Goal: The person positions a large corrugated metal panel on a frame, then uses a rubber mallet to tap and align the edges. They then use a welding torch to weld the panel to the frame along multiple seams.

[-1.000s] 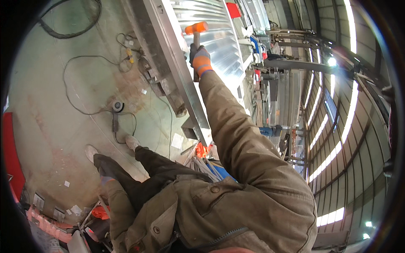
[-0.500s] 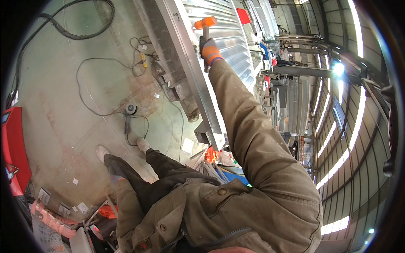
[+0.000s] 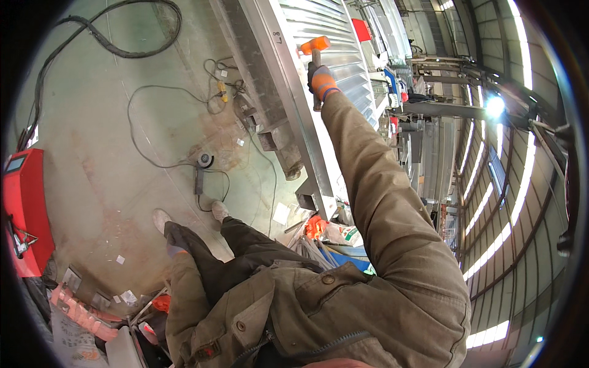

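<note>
The fingers of the right hand [image 3: 321, 82], in one orange-and-grey glove, are wrapped tightly around the handle of one hammer [image 3: 315, 55]. Its orange head stands just above the fingers and touches the top edge of the long corrugated metal panel [image 3: 343, 61]. The left hand is not visible. On the floor [image 3: 110, 172] lie one angle grinder [image 3: 202, 162] and several cables.

The person wears an olive-brown work jacket [image 3: 319, 306] with round buttons and a dark zipper, dark trousers [image 3: 245, 251], pale shoes [image 3: 162, 219], and an orange-grey glove [image 3: 323, 81] at the upper centre.
</note>
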### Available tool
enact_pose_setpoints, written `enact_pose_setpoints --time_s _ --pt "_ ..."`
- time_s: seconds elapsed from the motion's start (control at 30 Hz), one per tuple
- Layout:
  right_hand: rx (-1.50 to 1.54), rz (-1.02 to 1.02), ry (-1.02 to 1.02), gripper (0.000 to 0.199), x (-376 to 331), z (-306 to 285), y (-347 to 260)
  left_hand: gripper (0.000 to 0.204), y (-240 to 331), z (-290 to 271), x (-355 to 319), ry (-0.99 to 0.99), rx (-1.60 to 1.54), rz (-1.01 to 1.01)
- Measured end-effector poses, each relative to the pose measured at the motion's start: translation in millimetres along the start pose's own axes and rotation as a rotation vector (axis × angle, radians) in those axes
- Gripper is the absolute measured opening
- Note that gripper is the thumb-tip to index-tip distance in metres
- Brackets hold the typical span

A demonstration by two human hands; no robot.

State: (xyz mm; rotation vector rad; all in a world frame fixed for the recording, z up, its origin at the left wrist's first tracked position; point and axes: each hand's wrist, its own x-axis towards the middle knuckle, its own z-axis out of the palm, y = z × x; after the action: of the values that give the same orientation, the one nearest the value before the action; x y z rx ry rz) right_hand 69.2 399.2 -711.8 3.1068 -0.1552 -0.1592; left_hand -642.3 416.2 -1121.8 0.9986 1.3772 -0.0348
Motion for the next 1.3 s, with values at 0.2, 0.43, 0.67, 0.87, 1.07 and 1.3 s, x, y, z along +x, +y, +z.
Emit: enact_pose_setpoints --time_s 0.2,0.43,0.67,0.87,1.07,1.3 --pt "0.128 -0.146 0.358 0.071 6 -44 -30 0.073 -32 -8 32 -0.017 0.102 0.076" --pt "0.0 -0.154 0.084 0.065 11 13 -64 0.048 -42 -19 28 0.062 0.02 0.09" --pt "0.079 -0.037 0.08 0.069 29 28 -52 0.051 -27 -14 44 0.051 -0.152 0.042" --pt "0.08 -0.154 0.114 0.064 16 33 -46 0.06 23 -26 58 0.087 0.272 0.103" --pt "0.506 -0.015 -0.066 0.053 20 -10 -56 0.064 103 -2 75 0.0 0.351 0.171" --pt "0.494 -0.145 0.256 0.058 71 -17 -95 0.052 188 19 116 -0.06 -0.047 -0.038"
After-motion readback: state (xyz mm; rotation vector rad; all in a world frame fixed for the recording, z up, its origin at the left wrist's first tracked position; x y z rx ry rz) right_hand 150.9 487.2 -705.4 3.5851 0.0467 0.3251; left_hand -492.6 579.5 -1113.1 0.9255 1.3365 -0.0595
